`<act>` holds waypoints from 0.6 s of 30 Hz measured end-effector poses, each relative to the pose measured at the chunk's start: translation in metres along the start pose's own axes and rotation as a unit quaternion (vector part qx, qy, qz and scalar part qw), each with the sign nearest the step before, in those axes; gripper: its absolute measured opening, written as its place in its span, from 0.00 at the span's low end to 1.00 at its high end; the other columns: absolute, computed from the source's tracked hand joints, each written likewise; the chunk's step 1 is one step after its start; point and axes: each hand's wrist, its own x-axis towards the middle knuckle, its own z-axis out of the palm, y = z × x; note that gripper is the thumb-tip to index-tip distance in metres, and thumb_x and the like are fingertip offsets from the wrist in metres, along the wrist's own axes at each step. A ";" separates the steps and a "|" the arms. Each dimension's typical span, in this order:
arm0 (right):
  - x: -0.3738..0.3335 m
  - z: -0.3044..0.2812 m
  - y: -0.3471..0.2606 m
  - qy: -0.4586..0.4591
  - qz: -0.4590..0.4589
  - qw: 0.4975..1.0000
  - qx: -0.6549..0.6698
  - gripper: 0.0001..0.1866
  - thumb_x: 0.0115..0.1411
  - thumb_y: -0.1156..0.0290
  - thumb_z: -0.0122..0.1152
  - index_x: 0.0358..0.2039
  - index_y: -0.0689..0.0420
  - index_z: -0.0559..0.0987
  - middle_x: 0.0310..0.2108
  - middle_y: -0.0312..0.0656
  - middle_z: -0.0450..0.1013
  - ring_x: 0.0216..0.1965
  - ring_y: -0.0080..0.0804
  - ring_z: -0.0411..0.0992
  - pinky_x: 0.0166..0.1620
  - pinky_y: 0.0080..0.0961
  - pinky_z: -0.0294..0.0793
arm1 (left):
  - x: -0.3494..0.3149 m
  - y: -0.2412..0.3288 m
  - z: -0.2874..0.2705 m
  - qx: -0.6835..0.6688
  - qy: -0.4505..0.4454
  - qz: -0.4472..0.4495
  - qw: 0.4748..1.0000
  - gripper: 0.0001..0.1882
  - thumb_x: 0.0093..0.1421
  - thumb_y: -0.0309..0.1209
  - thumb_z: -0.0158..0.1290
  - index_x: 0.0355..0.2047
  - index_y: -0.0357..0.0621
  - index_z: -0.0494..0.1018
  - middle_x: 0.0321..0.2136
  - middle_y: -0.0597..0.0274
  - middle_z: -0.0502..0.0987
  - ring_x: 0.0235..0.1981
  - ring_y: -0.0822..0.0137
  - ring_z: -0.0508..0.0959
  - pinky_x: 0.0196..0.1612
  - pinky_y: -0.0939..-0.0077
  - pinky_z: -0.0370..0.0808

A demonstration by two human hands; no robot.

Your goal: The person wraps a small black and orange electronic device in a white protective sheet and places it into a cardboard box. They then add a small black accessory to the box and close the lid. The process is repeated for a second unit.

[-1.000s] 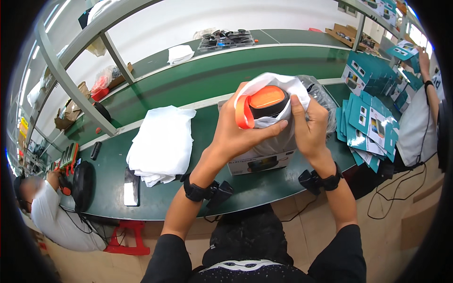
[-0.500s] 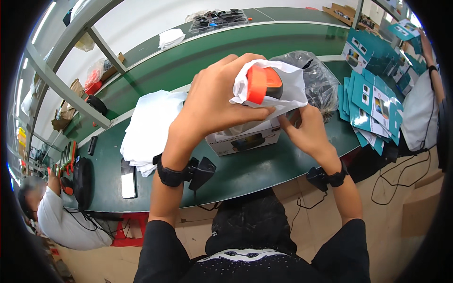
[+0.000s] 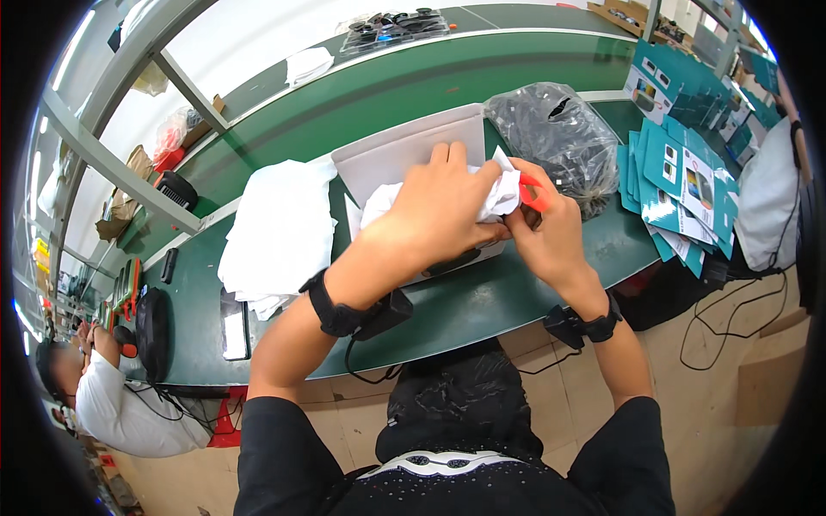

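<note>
An open white carton [image 3: 404, 150] sits on the bench in front of me, its lid raised at the back. Over it I hold a white soft bag [image 3: 497, 196] wrapped around a device whose orange end [image 3: 534, 193] sticks out on the right. My left hand [image 3: 439, 206] is closed over the bag from above and covers most of it. With its fingers bent around the orange end and the bag's edge, my right hand [image 3: 552, 234] grips from the right side. The rest of the device is hidden in the bag.
White bags [image 3: 280, 228] lie stacked to the left, near a phone [image 3: 234, 327]. A clear plastic bag [image 3: 555, 142] rests behind my right hand. Teal printed sleeves [image 3: 680, 185] are piled at right. People work at both sides; a black case [image 3: 152, 335] lies far left.
The bag with the device has come down and been tipped, its open mouth now facing right. My left hand has moved over its top. The carton's raised lid now shows.
</note>
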 end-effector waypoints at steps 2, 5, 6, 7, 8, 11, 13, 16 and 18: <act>0.001 0.002 0.000 0.005 -0.008 1.000 0.003 0.26 0.57 0.79 0.62 0.58 0.60 0.74 0.21 0.46 0.75 0.21 0.38 0.77 0.29 0.29 0.74 | -0.013 -0.007 0.026 0.002 0.077 0.023 0.997 0.36 0.52 0.48 0.69 0.56 0.42 0.72 0.46 0.42 0.72 0.51 0.45 0.72 0.48 0.53 0.72; 0.001 -0.001 0.007 0.004 0.013 1.000 0.009 0.26 0.57 0.78 0.63 0.58 0.60 0.75 0.18 0.42 0.73 0.19 0.33 0.76 0.27 0.25 0.73 | -0.025 -0.014 0.027 0.027 0.117 0.046 0.992 0.37 0.59 0.47 0.64 0.63 0.43 0.68 0.52 0.42 0.69 0.54 0.44 0.69 0.53 0.53 0.71; 0.001 -0.004 0.005 -0.012 0.030 0.999 -0.002 0.26 0.57 0.78 0.63 0.58 0.59 0.75 0.20 0.42 0.74 0.20 0.33 0.77 0.28 0.26 0.73 | -0.028 -0.015 0.023 0.040 0.120 0.044 0.991 0.37 0.59 0.48 0.64 0.63 0.43 0.68 0.52 0.42 0.70 0.54 0.44 0.70 0.53 0.53 0.71; 0.001 -0.009 0.000 -0.027 0.047 0.998 -0.014 0.26 0.56 0.78 0.64 0.58 0.59 0.75 0.21 0.42 0.74 0.21 0.33 0.77 0.28 0.26 0.73 | -0.032 -0.014 0.019 0.026 0.130 0.031 0.991 0.30 0.60 0.43 0.64 0.60 0.46 0.72 0.48 0.48 0.72 0.51 0.47 0.72 0.51 0.56 0.72; 0.001 -0.013 -0.003 -0.042 0.064 0.997 -0.025 0.27 0.56 0.78 0.64 0.58 0.58 0.75 0.22 0.41 0.75 0.22 0.33 0.78 0.29 0.27 0.74 | -0.033 -0.014 0.017 0.004 0.127 0.027 0.992 0.27 0.60 0.40 0.64 0.58 0.47 0.74 0.46 0.50 0.73 0.50 0.49 0.72 0.50 0.57 0.73; 0.006 -0.015 -0.008 0.004 -0.027 0.997 -0.079 0.27 0.55 0.77 0.65 0.57 0.57 0.76 0.34 0.43 0.78 0.30 0.33 0.80 0.34 0.30 0.76 | -0.037 -0.016 0.018 -0.047 0.129 0.022 0.990 0.19 0.59 0.33 0.64 0.51 0.50 0.79 0.42 0.57 0.74 0.46 0.53 0.74 0.48 0.61 0.74; 0.012 -0.016 -0.011 0.033 -0.108 0.987 -0.117 0.24 0.55 0.78 0.65 0.54 0.56 0.78 0.41 0.45 0.77 0.36 0.34 0.80 0.38 0.31 0.77 | -0.035 -0.018 0.025 -0.059 0.146 0.034 0.987 0.15 0.57 0.29 0.63 0.46 0.50 0.82 0.39 0.60 0.75 0.44 0.55 0.75 0.46 0.63 0.74; 0.015 -0.018 -0.011 0.021 -0.147 0.982 -0.113 0.20 0.55 0.80 0.65 0.50 0.57 0.81 0.47 0.45 0.76 0.40 0.36 0.80 0.40 0.32 0.78 | -0.023 -0.013 0.034 -0.095 0.159 0.054 0.981 0.14 0.56 0.27 0.63 0.43 0.50 0.83 0.39 0.60 0.74 0.43 0.55 0.74 0.45 0.62 0.74; 0.015 -0.018 -0.011 0.003 -0.129 0.988 -0.081 0.18 0.55 0.81 0.64 0.48 0.58 0.82 0.49 0.44 0.76 0.41 0.36 0.79 0.40 0.31 0.79 | -0.011 -0.012 0.038 -0.105 0.148 0.047 0.982 0.13 0.56 0.28 0.63 0.43 0.49 0.83 0.38 0.60 0.74 0.43 0.54 0.74 0.45 0.61 0.74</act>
